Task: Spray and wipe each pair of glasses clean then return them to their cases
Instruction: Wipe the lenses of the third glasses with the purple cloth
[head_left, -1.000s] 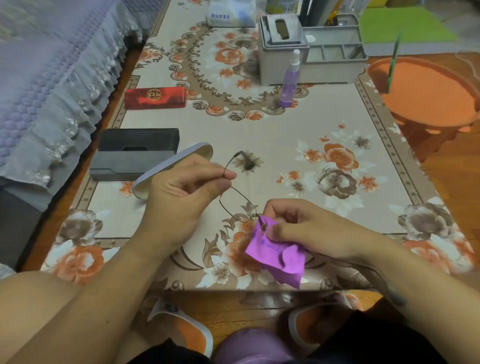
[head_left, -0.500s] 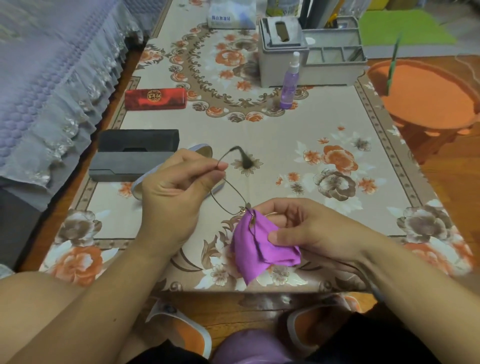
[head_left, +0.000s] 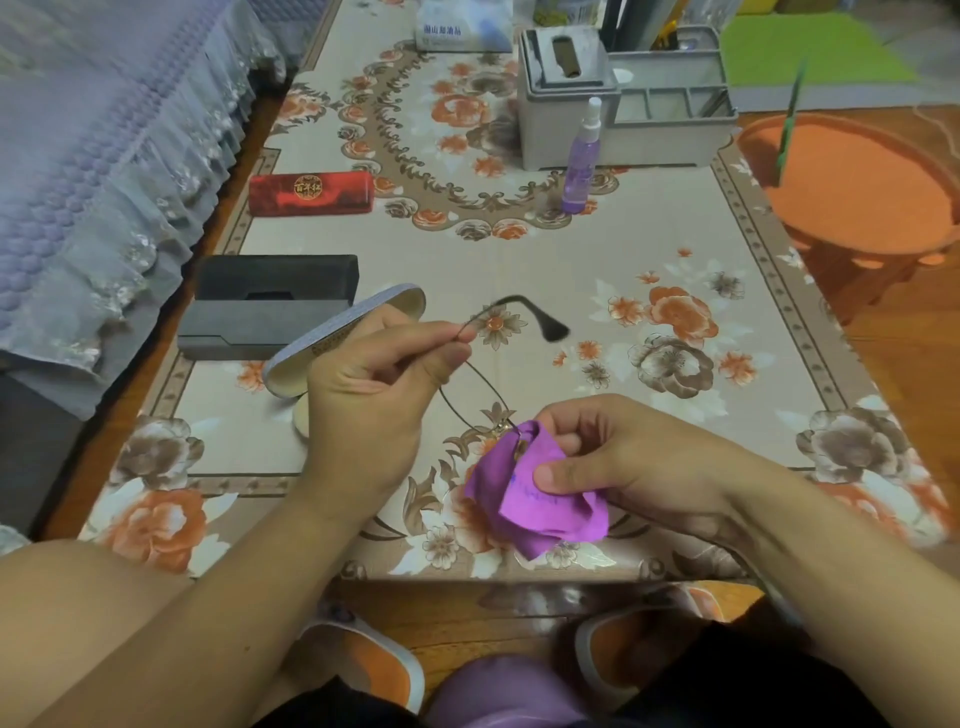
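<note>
My left hand (head_left: 374, 395) pinches the thin wire-framed glasses (head_left: 470, 387) by one rim, above the near part of the floral table. One temple arm with a dark tip sticks up and to the right. My right hand (head_left: 618, 457) holds a purple cloth (head_left: 540, 499) folded around the other lens, thumb pressing on top. An open pale grey case (head_left: 343, 332) lies just behind my left hand. A black case (head_left: 270, 306) sits to its left and a red case (head_left: 310, 193) farther back. The purple spray bottle (head_left: 581, 161) stands upright at the centre back.
A grey organiser box (head_left: 566, 104) with a tray stands behind the bottle. An orange stool (head_left: 852, 182) is off the table's right edge. A bed with a lilac ruffled cover (head_left: 104, 156) runs along the left. The floral tablecloth (head_left: 571, 291) lies bare between the bottle and my hands.
The cloth has shifted around the lens as my right hand rubs it. My left hand turned the frame slightly, lifting the temple arm to the right.
</note>
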